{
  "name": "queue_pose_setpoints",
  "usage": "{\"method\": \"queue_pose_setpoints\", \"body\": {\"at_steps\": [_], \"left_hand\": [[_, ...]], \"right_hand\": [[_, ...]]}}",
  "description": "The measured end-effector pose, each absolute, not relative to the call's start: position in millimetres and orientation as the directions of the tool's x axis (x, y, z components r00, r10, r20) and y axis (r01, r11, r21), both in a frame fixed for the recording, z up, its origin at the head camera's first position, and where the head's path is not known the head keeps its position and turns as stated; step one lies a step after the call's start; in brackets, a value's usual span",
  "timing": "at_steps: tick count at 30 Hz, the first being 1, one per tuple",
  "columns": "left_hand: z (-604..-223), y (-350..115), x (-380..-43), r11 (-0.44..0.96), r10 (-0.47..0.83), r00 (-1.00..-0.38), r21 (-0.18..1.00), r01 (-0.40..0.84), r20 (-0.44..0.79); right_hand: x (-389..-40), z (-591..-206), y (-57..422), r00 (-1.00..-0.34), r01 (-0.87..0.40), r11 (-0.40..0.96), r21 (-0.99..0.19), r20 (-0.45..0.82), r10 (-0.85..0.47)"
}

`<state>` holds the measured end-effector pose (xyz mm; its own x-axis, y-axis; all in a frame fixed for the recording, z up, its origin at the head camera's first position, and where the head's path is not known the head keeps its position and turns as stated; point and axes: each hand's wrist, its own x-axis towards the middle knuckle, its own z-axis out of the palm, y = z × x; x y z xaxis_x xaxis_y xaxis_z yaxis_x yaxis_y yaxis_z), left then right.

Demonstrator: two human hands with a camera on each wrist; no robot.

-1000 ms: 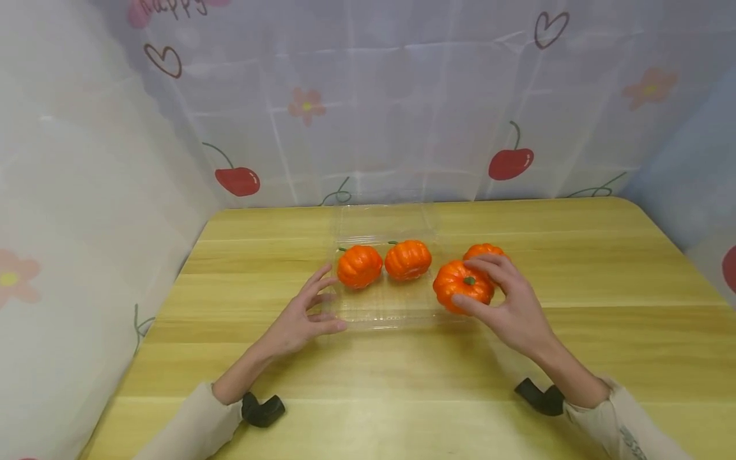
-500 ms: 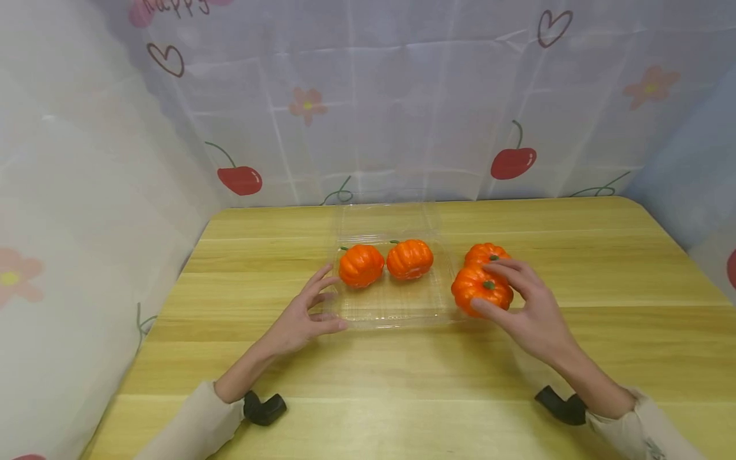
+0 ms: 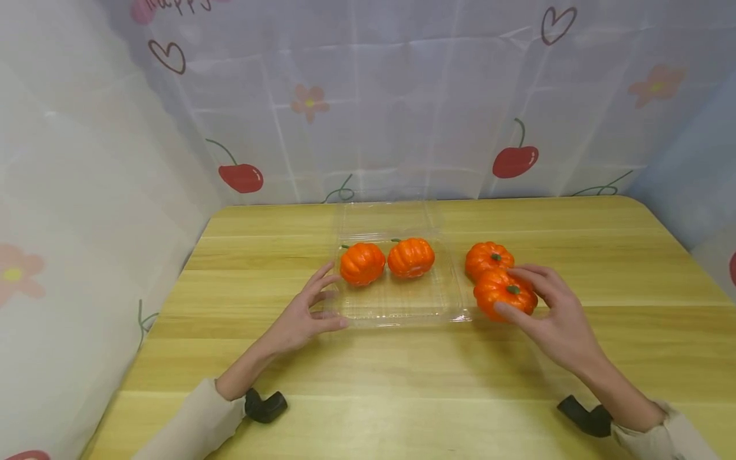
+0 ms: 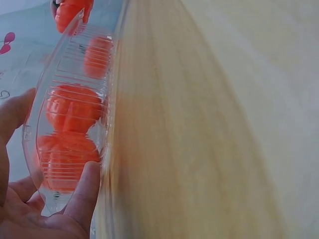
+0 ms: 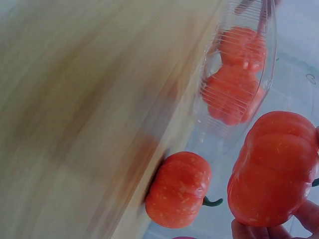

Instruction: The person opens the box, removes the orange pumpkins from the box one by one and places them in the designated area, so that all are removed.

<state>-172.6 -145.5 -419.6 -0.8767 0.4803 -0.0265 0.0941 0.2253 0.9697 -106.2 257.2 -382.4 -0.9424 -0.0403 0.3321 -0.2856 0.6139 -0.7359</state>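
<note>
My right hand (image 3: pixel 560 319) grips a small orange pumpkin (image 3: pixel 496 295) with a green stem, thumb on the near side and fingers on the far side. In the right wrist view this pumpkin (image 5: pixel 274 169) is held above the table, apart from another pumpkin (image 5: pixel 179 189) that rests on the wood. The clear plastic clamshell box (image 3: pixel 397 313) lies with its lid tilted back; a left pumpkin (image 3: pixel 362 265) and a right pumpkin (image 3: pixel 411 259) lie on their sides in its rear half. My left hand (image 3: pixel 301 316) touches the box's front-left corner with spread fingers and thumb.
The box's lid (image 3: pixel 385 220) extends toward the back edge of the wooden table (image 3: pixel 402 396). Behind it hangs a patterned cloth (image 3: pixel 391 115), with more cloth at both sides. Black wrist mounts (image 3: pixel 266 407) sit beside both wrists.
My right hand has carried its pumpkin to the right, away from over the box's right edge, uncovering the pumpkin on the table. My left hand stays at the box's corner.
</note>
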Motion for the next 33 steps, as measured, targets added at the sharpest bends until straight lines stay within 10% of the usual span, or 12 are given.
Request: {"method": "queue_pose_setpoints", "body": {"at_steps": [33], "left_hand": [[-419.6, -145.2, -172.9, 0.225, 0.474, -0.88, 0.97, 0.097, -0.022]], "right_hand": [[-115.6, -385.2, 282.2, -0.945, -0.179, 0.625, -0.76, 0.309, 0.105]]}}
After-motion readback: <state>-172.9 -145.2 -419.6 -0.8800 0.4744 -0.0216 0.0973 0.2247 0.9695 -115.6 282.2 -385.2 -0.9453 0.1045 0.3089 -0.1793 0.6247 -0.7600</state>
